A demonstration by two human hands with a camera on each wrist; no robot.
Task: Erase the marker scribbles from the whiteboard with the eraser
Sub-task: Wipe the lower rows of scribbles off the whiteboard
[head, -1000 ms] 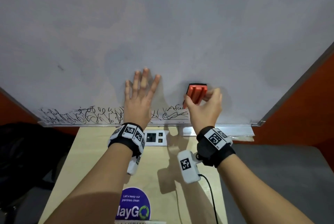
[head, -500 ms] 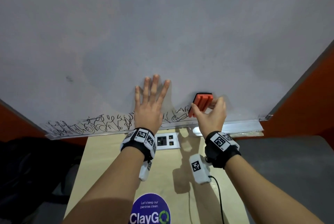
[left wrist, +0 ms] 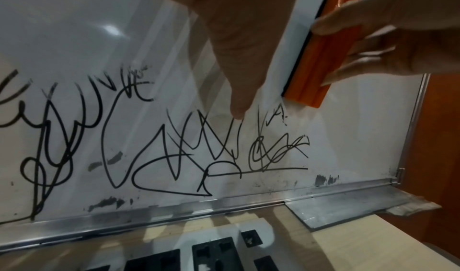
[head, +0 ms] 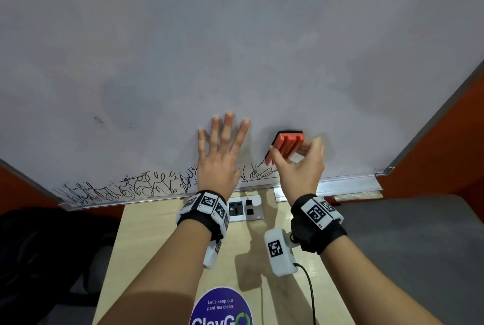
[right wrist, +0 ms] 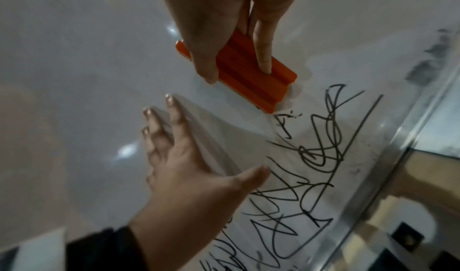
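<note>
Whiteboard (head: 235,49) carries black scribbles (head: 125,188) along its 6 o'clock edge. Left hand (head: 218,162) presses flat, fingers straight. Right hand (head: 298,167) grips the orange eraser (head: 286,145) at its 3 o'clock.

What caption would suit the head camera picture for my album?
Right hand holds an orange plastic eraser on the whiteboard above black marker scribbles, left hand flat alongside.
</note>
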